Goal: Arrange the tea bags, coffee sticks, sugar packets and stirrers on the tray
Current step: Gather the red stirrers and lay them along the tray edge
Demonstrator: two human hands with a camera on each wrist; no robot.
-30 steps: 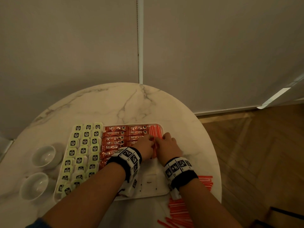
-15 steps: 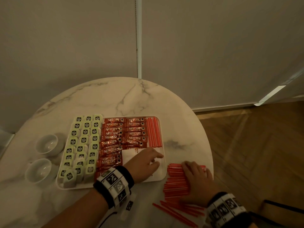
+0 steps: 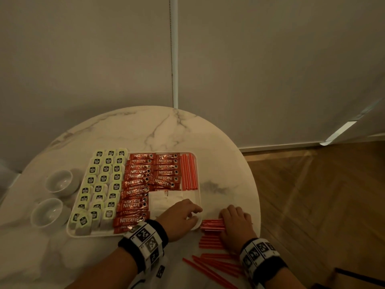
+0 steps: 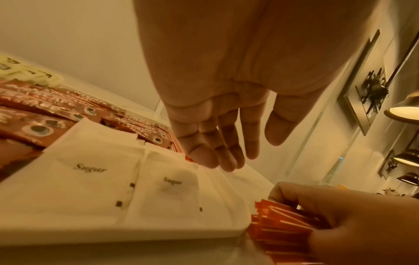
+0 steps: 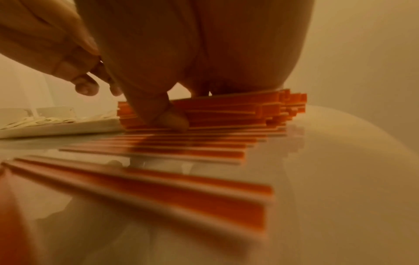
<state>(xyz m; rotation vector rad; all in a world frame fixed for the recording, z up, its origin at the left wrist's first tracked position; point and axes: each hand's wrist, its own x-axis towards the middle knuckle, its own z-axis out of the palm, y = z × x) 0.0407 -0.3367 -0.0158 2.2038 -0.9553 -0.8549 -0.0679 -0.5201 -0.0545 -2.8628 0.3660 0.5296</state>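
Many red stirrers (image 3: 211, 224), seemingly flat-sided, bunch under right hand's (image 3: 236, 225) curled grip; left hand (image 3: 179, 219) relaxed.

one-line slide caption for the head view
Right hand gathers red stirrers beside the tray; left hand rests open over it.

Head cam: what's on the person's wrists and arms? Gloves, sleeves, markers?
No gloves: both hands, left hand and right hand, are bare, as are the forearms. Each wrist carries a black band with white square tags printed in black fiducial patterns, the left wristband and the right wristband. A further white tag hangs below the left band. No sleeves reach the forearms; no cables show.
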